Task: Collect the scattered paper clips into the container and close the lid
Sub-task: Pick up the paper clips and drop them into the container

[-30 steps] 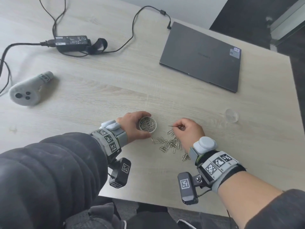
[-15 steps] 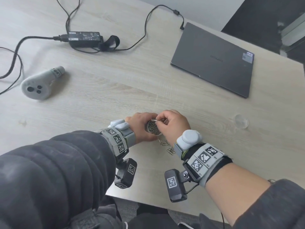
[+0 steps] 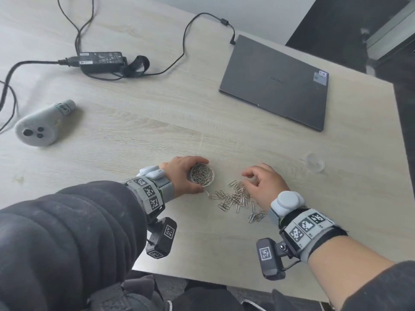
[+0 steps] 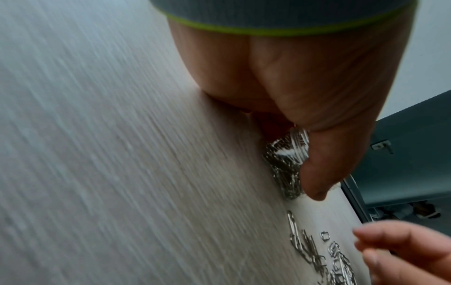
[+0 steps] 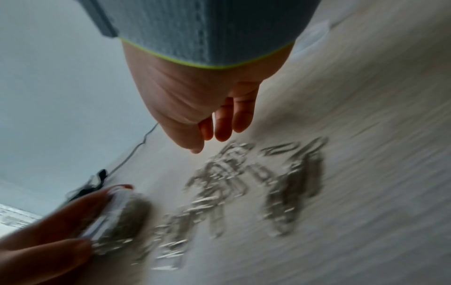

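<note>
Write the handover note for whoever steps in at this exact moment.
Left hand: grips the open container, upright on the table.
Right hand: empty, fingers loosely curled above the loose paper clips.
Things: container already holds many clips; the loose pile lies on the table just right of it; clear lid sits apart near the table's right edge.
Done: part of the clips collected.
Left: gather the remaining pile into the container, fetch the lid, close it.

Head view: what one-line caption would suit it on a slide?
Left hand grips the clip-filled container while the right hand hovers over scattered paper clips.
</note>
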`<state>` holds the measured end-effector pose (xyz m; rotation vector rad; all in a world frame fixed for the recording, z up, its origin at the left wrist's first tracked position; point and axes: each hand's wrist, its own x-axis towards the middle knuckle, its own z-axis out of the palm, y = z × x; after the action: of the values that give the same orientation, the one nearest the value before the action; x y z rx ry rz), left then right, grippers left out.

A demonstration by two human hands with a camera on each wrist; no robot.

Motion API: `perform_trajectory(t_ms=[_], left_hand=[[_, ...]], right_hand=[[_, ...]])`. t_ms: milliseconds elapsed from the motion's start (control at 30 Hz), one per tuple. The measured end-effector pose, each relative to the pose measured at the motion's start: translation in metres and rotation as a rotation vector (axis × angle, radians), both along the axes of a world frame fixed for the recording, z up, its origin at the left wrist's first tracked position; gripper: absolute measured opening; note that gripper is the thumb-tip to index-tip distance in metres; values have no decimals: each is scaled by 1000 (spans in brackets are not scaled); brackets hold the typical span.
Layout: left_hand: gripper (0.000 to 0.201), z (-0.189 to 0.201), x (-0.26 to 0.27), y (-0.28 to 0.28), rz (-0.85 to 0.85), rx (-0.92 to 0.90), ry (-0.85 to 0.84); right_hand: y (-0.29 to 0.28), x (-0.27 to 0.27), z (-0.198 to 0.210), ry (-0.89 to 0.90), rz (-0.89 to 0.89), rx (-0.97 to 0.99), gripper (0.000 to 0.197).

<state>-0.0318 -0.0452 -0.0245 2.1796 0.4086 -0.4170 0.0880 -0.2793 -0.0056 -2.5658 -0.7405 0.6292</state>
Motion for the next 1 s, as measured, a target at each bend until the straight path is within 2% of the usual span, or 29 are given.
perform_trajectory(t_ms=[100, 233, 367, 467, 600, 700, 867, 1000], left_hand=[[81, 4, 1, -2, 7, 2, -1], [83, 4, 1, -1, 1, 5, 3], [88, 5, 2, -1, -3, 28, 2], [86, 5, 1, -2, 3, 35, -5], [83, 3, 1, -2, 11, 34, -14], [70, 5, 1, -3, 14, 40, -30], [72, 4, 1, -3, 6, 64, -29], [72, 3, 0, -3, 5, 72, -15]], right_hand=[[-34, 9, -1, 22, 38, -141, 21], [-62, 9, -3, 45, 102, -184, 24], [-75, 0, 0, 125, 208, -239, 42], [-70, -8, -3, 111, 260, -296, 37], [-53, -20, -9, 73, 216, -239, 16], [-33, -26, -11, 57, 176, -172, 6], [-11, -21, -12, 75, 43, -64, 7], [-19, -11, -8, -9, -21, 0, 18]])
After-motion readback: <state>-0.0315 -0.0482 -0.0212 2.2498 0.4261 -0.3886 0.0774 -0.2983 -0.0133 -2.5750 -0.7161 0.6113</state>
